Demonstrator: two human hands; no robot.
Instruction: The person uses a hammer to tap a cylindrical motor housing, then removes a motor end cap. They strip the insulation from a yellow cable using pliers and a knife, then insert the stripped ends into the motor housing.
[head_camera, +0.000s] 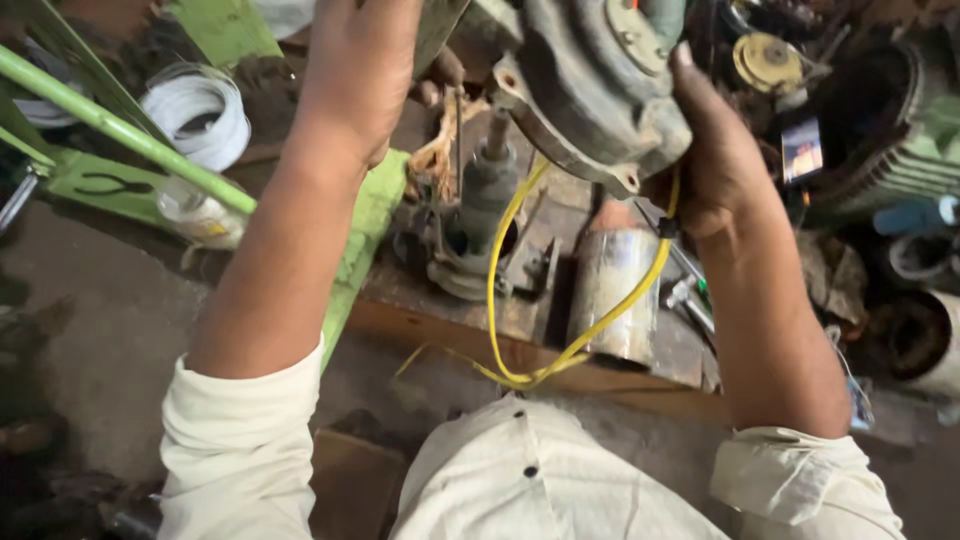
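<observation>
Overhead, both hands grip grey motor housing (590, 90) (left (355, 75), right (715, 160)); axis tilted, yellow wire (500, 300) hanging down.

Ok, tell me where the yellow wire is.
Centre of the head view: the yellow wire hangs from the motor in a loop, beside the right hand.

The motor housing (590, 90) between the fingers is dull grey with dark, greasy stains. Below the fingers of the right hand (715, 160) a bright yellow wire (500, 300) hangs. Left of the left hand (355, 70) fingers is a white wire coil (200, 115) and a light green frame (110, 125). The sleeves (235, 440) are cream-white.
</observation>
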